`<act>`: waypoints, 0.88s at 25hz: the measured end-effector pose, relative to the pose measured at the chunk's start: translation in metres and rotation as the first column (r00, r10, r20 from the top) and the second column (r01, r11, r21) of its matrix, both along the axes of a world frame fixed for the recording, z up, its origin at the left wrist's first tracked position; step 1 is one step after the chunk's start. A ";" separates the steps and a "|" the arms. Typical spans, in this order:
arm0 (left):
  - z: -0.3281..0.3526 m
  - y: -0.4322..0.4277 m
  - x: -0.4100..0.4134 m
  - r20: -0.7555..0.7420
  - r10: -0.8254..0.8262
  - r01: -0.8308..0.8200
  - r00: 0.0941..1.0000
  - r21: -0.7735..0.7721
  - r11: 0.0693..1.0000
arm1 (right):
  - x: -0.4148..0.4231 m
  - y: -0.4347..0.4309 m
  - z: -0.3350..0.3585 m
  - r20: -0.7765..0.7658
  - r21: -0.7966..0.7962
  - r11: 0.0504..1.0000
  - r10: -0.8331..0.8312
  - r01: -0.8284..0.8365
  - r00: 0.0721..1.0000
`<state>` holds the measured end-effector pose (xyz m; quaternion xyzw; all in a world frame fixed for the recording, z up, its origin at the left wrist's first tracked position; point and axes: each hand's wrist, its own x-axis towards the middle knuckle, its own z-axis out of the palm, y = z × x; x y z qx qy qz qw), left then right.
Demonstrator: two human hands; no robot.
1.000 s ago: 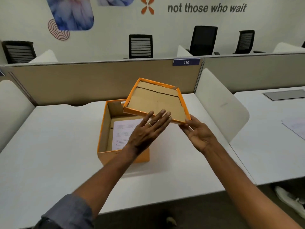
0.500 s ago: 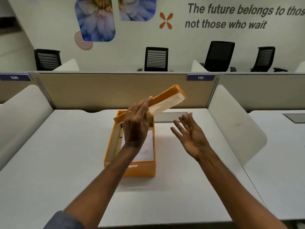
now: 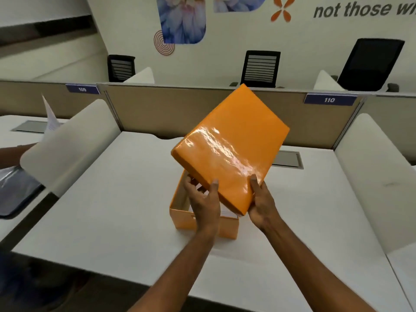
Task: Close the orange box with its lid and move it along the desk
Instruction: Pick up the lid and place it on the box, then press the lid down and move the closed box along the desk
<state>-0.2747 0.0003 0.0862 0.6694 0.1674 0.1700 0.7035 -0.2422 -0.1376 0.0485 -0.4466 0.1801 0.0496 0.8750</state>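
**Lid coming over the open box**

Both hands are holding the glossy orange lid (image 3: 231,145) tilted above the open orange box (image 3: 203,218) on the bench (image 3: 112,199). The left hand (image 3: 203,202) and right hand (image 3: 262,203) are pinching its near edge, fingers (image 3: 213,188) pressed against it. Levelling and squaring corners before lowering should seat it cleanly.

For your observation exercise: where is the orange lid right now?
In the head view, centre frame, the orange lid is held tilted above the open orange box, between the left hand and right hand.
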 end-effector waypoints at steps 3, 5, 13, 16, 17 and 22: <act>-0.038 0.021 -0.006 -0.156 0.030 -0.030 0.987 0.005 1.000 | 0.009 -0.004 -0.009 0.019 -0.110 0.994 0.032 -0.029 0.999; -0.060 0.039 -0.011 -0.281 0.031 0.009 0.959 0.140 0.990 | 0.013 -0.002 -0.018 0.023 -0.177 0.982 0.067 -0.062 0.997; -0.105 0.108 0.005 -0.316 -0.034 0.156 0.948 0.368 0.917 | 0.027 0.013 -0.049 -0.025 -0.402 0.912 0.077 -0.081 0.997; -0.120 0.123 0.013 -0.280 0.000 0.115 0.960 0.396 0.911 | 0.032 0.011 -0.054 -0.056 -0.653 0.753 0.060 -0.082 0.997; -0.124 0.126 0.015 -0.264 0.007 0.104 0.965 0.403 0.910 | 0.033 0.011 -0.055 -0.066 -0.727 0.681 0.058 -0.087 0.996; -0.132 0.147 0.029 -0.240 -0.083 0.157 0.967 0.310 0.938 | 0.038 0.021 -0.070 -0.090 -0.787 0.609 0.046 -0.099 0.995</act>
